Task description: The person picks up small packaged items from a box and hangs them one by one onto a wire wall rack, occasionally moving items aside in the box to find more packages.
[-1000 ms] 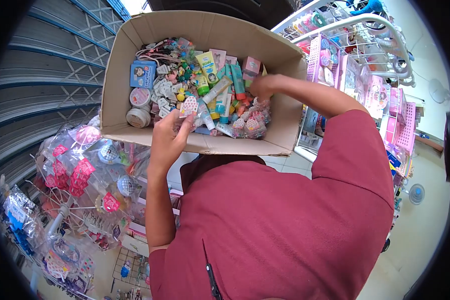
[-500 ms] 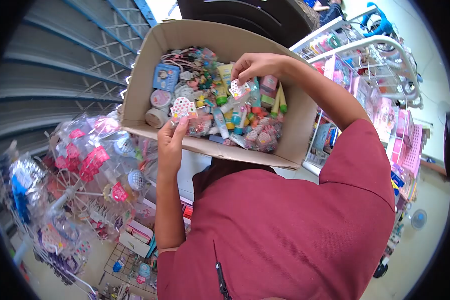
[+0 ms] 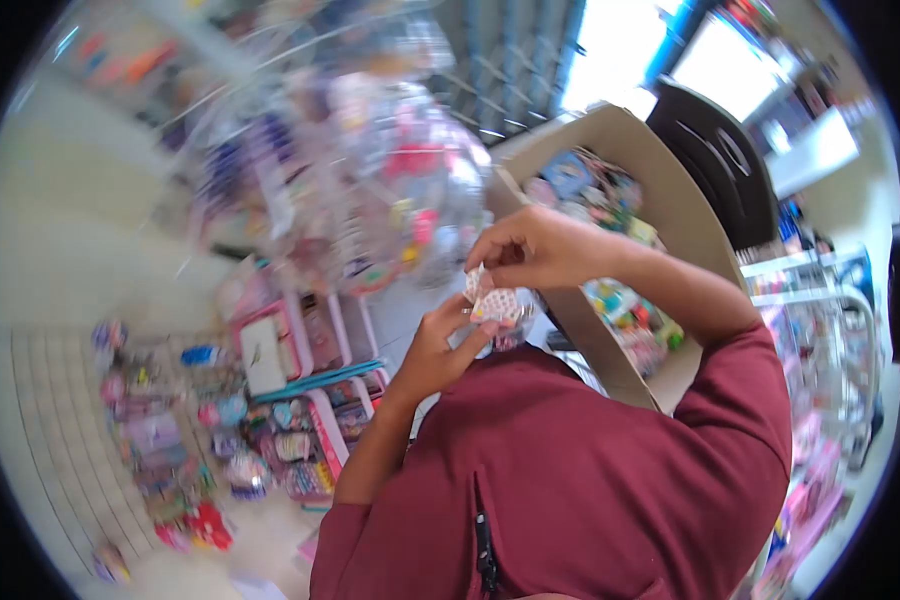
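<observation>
My left hand point(image 3: 438, 348) is closed on a small clear packet with a white patterned header card point(image 3: 497, 305), pinched by the thumb. Just above it my right hand point(image 3: 535, 248) pinches a second, smaller patterned card point(image 3: 475, 284) between thumb and fingers. The two cards overlap in front of my chest. Clear plastic hangs below them, its contents too blurred to name. Both hands are outside the cardboard box point(image 3: 620, 330), to the left of its near edge. My right forearm passes over the box and hides part of the small goods in it.
A dark chair point(image 3: 710, 165) stands behind the box. Hanging plastic-wrapped goods point(image 3: 370, 180) are at upper left, blurred. Below them are a pink tray point(image 3: 295, 335) and a wire grid rack point(image 3: 60, 420) with small items. A white metal rack point(image 3: 820, 295) stands at right.
The view has swung left, so the box now sits farther right. Both hands have left the space over the box and come together with their packets.
</observation>
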Demonstrator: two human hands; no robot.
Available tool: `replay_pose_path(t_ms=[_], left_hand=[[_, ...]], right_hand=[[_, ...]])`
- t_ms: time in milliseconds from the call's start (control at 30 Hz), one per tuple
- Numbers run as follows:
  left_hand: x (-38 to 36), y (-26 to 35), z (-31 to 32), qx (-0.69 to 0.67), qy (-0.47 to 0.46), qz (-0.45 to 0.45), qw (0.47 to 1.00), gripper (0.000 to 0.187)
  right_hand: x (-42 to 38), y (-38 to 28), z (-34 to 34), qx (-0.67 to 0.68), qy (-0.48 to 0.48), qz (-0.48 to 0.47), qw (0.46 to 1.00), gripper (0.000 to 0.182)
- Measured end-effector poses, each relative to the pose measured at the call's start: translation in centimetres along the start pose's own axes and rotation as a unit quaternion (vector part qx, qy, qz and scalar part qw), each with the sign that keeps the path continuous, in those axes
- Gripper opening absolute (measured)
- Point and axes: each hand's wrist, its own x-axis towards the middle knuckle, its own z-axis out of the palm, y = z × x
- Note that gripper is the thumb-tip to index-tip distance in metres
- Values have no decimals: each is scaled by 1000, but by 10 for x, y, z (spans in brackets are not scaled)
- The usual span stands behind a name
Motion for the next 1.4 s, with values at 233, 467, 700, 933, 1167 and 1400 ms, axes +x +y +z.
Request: replay_pose_path(t_ms=[233,467,700,933,1167,1400], left_hand=[[-181,-2,-54,88,233,-9,968,17],[-347,-15,-45,83,483,-24,871,20],[-404,-17,-13,44,655,-73,751,24],[-396,-29,-8,42,736,-90,669,22],[-377,-45,-28,2,779,-105,618,23],[-356,-57,-38,-52,810,-108,575,23]], right_hand=[[124,-9,155,30,-207,-127,970,25],[246,-96,305,142,-169,-176,959,23],[330,-314,378,256,-170,-403,862,26],[392,-419,428,280,-145,-491,812,25],[423,-416,464,368,-179,-477,778,22],[433,-428,454,334,-212,-467,791,19]])
